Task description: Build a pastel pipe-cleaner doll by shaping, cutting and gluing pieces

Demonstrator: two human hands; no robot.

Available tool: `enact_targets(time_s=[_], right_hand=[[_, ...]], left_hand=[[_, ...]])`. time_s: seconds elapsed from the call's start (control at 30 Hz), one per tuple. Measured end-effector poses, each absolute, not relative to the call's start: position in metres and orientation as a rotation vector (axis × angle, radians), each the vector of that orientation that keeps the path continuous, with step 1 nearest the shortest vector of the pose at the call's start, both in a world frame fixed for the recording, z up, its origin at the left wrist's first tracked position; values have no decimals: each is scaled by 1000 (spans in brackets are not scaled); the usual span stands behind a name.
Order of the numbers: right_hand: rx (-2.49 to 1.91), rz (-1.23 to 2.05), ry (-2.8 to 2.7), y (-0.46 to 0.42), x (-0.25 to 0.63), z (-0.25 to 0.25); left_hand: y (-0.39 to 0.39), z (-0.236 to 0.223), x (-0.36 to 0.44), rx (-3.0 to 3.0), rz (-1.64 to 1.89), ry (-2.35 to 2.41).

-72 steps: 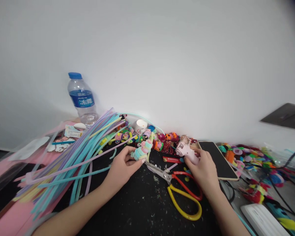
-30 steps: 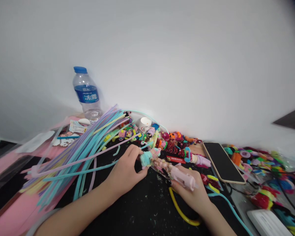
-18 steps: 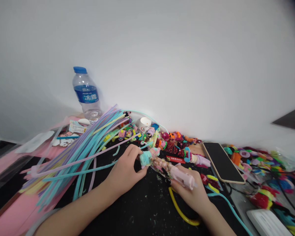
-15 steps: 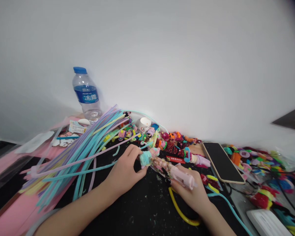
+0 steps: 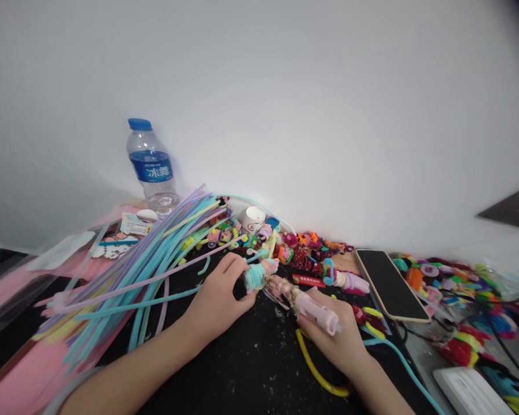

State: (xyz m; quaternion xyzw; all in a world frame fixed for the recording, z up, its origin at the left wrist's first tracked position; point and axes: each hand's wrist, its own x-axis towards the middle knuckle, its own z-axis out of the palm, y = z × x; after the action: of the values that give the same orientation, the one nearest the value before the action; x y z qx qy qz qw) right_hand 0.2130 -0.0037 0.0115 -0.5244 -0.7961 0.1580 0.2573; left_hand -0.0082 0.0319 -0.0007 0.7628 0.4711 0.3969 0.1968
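Between the thumb and fingers of my left hand (image 5: 222, 294) is a small pipe-cleaner figure (image 5: 255, 278), wound in turquoise with pink at its upper end. My right hand (image 5: 335, 328) grips a pink pen-shaped glue gun (image 5: 313, 308). Its front part is speckled brown and crusted, and a short clear stick pokes out of its rear. The nozzle end points at the figure's lower right side; I cannot tell whether they touch. Loose pipe cleaners (image 5: 168, 253) in blue, purple and yellow lie in a bundle left of my left hand.
Finished pipe-cleaner pieces (image 5: 303, 248) crowd the back, around a white paper cup (image 5: 254, 219). A water bottle (image 5: 152, 167) stands by the wall. Right of my hands lie a phone (image 5: 392, 285), cables and a white box (image 5: 469, 392). A yellow pipe cleaner (image 5: 315, 369) curves on the black mat.
The glue gun has tilted slightly, its rear end dropping a little. The figure in my left hand has shifted slightly left. Both hands keep their grips.
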Motion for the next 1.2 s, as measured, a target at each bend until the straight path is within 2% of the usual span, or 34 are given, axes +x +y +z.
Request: enact_targets(time_s=[0.13, 0.3, 0.63, 0.73, 0.8, 0.9, 1.1, 1.2], right_hand=[[-1421, 308, -2061, -2, 218, 11], [-1550, -42, -1831, 4, 234, 12], [-2163, -442, -1805, 23, 252, 8], [-2174, -487, -1759, 22, 249, 9], [-2032, -477, -1730, 20, 245, 13], [-1625, -245, -1757, 11, 232, 17], [-1288, 780, -1536, -8, 186, 2], [-1099, 1137, -1305, -8, 171, -7]], left_hand=[[34, -1, -8, 1939, 1166, 1272], [39, -3, -7, 1363, 1151, 1024], [35, 3, -4, 905, 1027, 710], [34, 2, -4, 882, 1002, 694], [33, 2, -3, 879, 986, 703], [30, 1, 0, 866, 968, 711], [19, 2, 10, 885, 972, 719], [15, 2, 15, 964, 946, 764]])
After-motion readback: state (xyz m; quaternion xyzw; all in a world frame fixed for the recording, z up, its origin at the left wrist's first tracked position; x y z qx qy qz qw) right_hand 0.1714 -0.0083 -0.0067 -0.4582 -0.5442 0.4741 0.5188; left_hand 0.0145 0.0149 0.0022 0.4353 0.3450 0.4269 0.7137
